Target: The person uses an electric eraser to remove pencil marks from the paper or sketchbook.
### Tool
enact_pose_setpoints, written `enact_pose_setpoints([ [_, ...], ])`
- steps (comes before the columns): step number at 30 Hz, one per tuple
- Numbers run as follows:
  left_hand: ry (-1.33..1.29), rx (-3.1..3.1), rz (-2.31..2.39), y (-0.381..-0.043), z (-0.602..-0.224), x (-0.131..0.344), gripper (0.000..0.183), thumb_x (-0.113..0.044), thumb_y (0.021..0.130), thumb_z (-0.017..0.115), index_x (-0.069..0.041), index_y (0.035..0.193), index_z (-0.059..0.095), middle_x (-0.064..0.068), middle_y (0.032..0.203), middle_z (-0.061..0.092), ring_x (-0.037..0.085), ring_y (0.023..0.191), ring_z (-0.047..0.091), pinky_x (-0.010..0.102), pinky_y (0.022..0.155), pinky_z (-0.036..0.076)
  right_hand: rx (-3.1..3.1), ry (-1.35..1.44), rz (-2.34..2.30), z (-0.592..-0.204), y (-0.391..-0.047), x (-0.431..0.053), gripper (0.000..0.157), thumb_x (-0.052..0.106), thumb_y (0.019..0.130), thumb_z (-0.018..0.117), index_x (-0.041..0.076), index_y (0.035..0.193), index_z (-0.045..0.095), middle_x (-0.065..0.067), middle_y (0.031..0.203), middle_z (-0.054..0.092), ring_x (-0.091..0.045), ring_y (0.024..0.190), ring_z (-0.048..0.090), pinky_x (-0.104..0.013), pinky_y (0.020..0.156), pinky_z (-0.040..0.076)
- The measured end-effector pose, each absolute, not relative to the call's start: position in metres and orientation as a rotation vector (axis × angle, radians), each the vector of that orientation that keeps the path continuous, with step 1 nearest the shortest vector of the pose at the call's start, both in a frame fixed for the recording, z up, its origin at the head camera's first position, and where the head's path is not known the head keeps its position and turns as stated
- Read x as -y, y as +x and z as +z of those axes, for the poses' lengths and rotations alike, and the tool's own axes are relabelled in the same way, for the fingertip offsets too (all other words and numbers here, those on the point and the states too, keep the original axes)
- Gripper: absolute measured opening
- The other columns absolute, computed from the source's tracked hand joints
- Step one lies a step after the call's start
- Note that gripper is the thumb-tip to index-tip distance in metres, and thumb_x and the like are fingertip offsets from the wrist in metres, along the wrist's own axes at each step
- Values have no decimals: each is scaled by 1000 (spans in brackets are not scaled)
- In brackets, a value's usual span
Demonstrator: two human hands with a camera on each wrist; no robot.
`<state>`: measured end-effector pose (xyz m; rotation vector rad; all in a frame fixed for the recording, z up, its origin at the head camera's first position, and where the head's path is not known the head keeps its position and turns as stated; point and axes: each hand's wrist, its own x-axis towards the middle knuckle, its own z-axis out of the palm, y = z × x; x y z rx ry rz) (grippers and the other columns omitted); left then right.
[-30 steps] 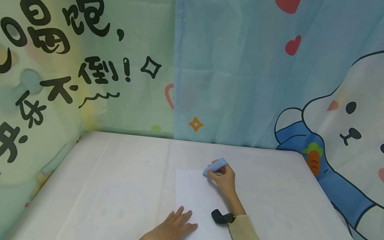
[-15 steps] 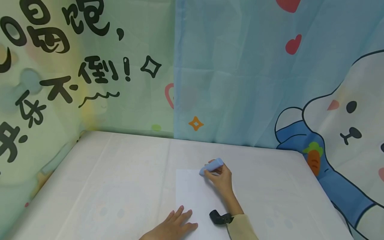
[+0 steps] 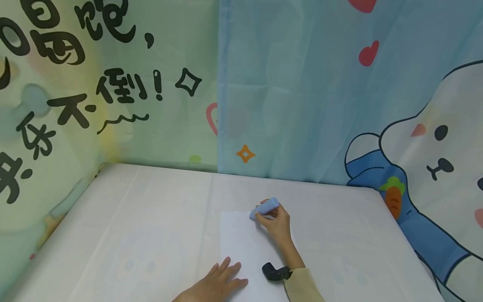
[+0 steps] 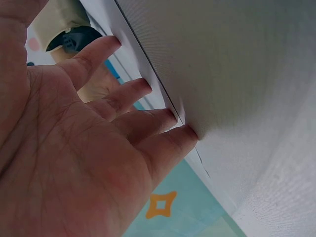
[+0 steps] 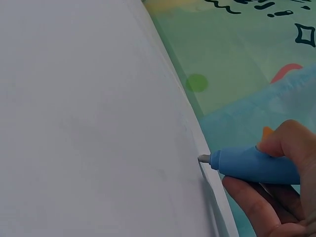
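A thick light-blue marker (image 3: 265, 207) is pinched between the thumb and fingers of my right hand (image 3: 279, 228). In the right wrist view the marker's grey tip (image 5: 203, 158) points at the white sheet, and the thumb presses the blue barrel from above. The white paper (image 3: 241, 239) lies on the table in front of me, with the tip near its top edge. My left hand (image 3: 219, 282) rests with spread fingers over the paper's lower left. In the left wrist view its fingertips (image 4: 190, 132) meet the white surface. No drawn line shows on the sheet.
A white cloth-covered table (image 3: 158, 209) spreads around the paper. Behind it hang a green curtain (image 3: 170, 138) with black writing and a blue curtain (image 3: 294, 105) with hearts and a cartoon rabbit (image 3: 422, 167). A black device (image 3: 275, 272) is strapped at the right wrist.
My right hand has shifted slightly left along the paper's top edge with the marker, mostly in the first half second. The left hand has stayed in place.
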<state>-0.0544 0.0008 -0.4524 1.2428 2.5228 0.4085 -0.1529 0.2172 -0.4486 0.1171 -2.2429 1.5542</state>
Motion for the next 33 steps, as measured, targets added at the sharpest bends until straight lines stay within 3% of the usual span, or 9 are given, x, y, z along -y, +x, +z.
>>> enact_pose_setpoints([
  [8,1258,-2533,399,-55,-454,0,58,-57,89,45,-23,136,45,10,146,37,37,135,33,47,103,38,2239,146,1582,-453,-155,-216,29,-10,70,71,-11,96,59,-25,91,69,-22,77,69,-22,70,54],
  [16,1275,-2549,392,-56,-455,-1,58,-57,89,46,-22,136,45,10,145,38,38,134,34,47,102,39,2244,152,1543,-452,-155,-217,29,-11,70,71,-12,96,59,-26,90,69,-26,77,69,-25,70,55],
  [33,1294,-2566,375,-56,-456,0,58,-58,89,45,-23,135,46,10,145,38,37,134,35,46,102,40,2202,88,1575,-481,-170,-237,30,-7,69,74,-4,95,61,-22,90,70,2,73,63,-13,68,51],
])
